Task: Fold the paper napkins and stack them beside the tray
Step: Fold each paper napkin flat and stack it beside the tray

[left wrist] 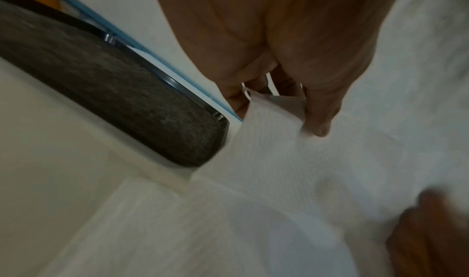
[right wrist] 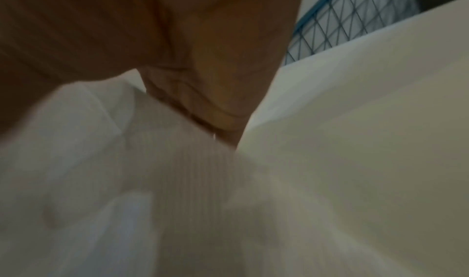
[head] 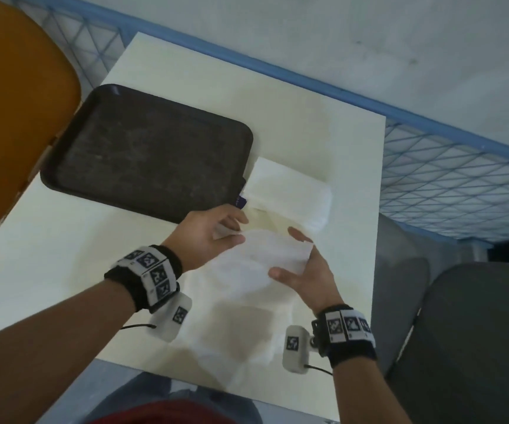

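an unfolded napkin [head: 247, 289] lay on the table [head: 63, 255], its far edge lifted. the left hand [head: 207, 232] pinched one far corner between thumb and fingers; the right hand [head: 305, 267] pinched the other. beyond, folded napkins [head: 290, 191] were stacked just beside the tray [head: 143, 154].

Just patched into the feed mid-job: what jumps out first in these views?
Both hands hold one white napkin up over the near middle of the table: the left hand pinches its far left corner, the right hand grips its right edge. Left of it lies a dark tray, and a stack of folded napkins sits against the tray's right end.
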Tool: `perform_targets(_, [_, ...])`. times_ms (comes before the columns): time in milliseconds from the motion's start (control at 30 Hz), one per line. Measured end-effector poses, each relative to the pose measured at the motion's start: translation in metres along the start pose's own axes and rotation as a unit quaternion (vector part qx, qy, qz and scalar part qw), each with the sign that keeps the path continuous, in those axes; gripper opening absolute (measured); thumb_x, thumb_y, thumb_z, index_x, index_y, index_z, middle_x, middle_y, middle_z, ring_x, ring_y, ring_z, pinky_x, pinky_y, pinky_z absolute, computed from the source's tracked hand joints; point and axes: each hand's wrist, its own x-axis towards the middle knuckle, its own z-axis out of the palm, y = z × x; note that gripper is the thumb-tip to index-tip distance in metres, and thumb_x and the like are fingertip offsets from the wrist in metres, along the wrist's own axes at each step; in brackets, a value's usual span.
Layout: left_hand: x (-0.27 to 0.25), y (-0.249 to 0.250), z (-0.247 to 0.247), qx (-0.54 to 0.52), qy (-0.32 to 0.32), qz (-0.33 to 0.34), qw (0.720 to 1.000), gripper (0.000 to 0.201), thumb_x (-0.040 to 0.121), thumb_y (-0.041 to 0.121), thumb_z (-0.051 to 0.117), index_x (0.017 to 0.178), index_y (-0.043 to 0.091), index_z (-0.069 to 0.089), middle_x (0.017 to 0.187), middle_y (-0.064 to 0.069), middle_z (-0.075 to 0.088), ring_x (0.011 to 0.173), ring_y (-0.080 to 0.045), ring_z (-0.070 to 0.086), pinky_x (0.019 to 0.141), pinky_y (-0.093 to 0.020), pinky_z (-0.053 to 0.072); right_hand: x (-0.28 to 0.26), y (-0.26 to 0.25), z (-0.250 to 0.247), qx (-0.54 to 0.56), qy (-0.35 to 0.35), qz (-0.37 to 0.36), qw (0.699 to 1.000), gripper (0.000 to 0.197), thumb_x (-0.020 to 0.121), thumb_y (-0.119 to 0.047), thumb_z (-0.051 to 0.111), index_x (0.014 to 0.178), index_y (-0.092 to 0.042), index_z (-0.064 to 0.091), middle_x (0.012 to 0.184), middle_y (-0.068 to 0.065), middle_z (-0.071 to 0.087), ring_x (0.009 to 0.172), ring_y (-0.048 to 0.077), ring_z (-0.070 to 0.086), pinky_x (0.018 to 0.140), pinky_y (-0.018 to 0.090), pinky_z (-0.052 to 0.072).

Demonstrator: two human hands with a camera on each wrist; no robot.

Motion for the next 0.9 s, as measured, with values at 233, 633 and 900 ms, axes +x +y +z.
perform_targets(233, [-0.002,0.008,-0.022,-0.110,0.005,-0.115,0.987,0.078,0.069,0.042,0.087,0.134,0.039,0.044,0.114,0.019,0.062,0.102,0.003,0.060,0.093,-0.020,0.047,-0.026,-0.019,0.014,0.089,0.124,0.028,0.988,0.011,0.086,-0.026,0.079,0.093,-0.019,0.076,0.080,-0.008,0.078,0.072,0.007,0.074,0.063,0.021,0.054])
perform_targets(633, [-0.046,0.000,-0.039,-0.344,-0.086,-0.103,0.929,0.023,0.092,-0.002,0.061,0.109,0.008,0.073,0.109,-0.009,0.075,0.103,-0.025,0.071,0.089,-0.036,0.058,-0.068,-0.039,0.008,0.075,0.144,-0.041,0.986,0.014,0.089,-0.007,0.073,0.096,-0.018,0.079,0.092,-0.009,0.079,0.086,0.001,0.072,0.073,0.013,0.052])
perform_targets(900, [-0.053,0.003,-0.050,-0.270,-0.067,-0.055,0.959,0.037,0.085,-0.016,0.054,0.085,0.010,0.080,0.113,-0.004,0.074,0.109,-0.024,0.068,0.097,-0.035,0.053,-0.084,-0.043,0.007,0.371,0.078,-0.044,0.924,0.039,0.095,-0.006,0.039,0.092,-0.003,0.078,0.125,0.015,0.070,0.110,0.026,0.066,0.089,0.034,0.051])
